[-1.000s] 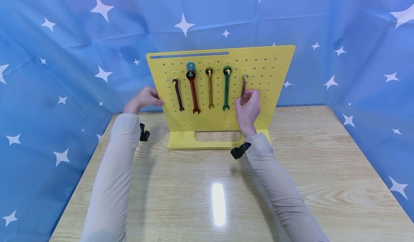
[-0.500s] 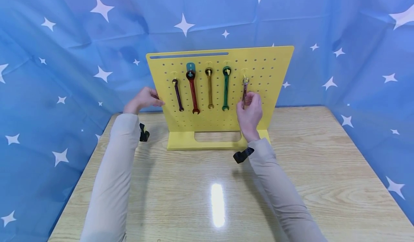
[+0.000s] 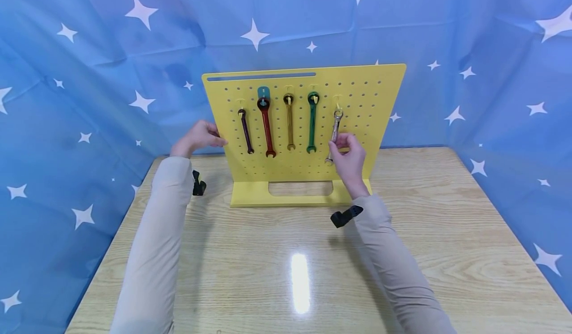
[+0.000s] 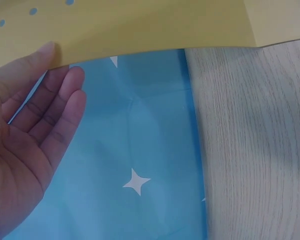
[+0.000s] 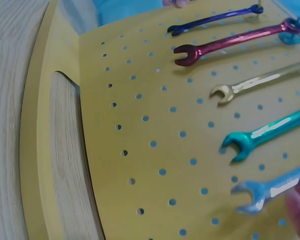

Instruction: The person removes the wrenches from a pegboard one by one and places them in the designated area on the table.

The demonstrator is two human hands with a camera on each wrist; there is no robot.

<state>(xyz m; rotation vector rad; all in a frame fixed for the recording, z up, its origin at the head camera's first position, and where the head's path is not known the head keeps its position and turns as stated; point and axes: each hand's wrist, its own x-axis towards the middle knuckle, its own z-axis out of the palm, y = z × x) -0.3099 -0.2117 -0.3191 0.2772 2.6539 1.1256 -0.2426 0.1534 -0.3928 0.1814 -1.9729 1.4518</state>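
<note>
My right hand (image 3: 349, 159) pinches a silver combination wrench (image 3: 336, 124) by its shank, in front of a yellow pegboard (image 3: 268, 170). The wrench's ring end sits just below its hook, and its open end points down and slightly left. In the right wrist view the silver wrench's open jaw (image 5: 252, 195) shows beside the fingers at the right edge. My left hand (image 3: 201, 134) grips the board's left edge, with the thumb (image 4: 47, 50) on the front and other fingers behind. Left of the silver wrench hang a green wrench (image 3: 312, 125), a gold wrench (image 3: 290, 125), a red wrench (image 3: 267, 130) and a purple wrench (image 3: 246, 133).
The pegboard stands on its own base (image 3: 250, 195), which has a slot cut through it, toward the back of a wooden table (image 3: 250, 254). Behind and at the sides hangs a blue cloth (image 3: 156, 76) with white stars. A teal hook plate (image 3: 263, 92) holds the red wrench.
My right hand has moved down and slightly right, and the silver wrench has come down from its hook, its lower end swinging left. The left hand has stayed on the board's edge.
</note>
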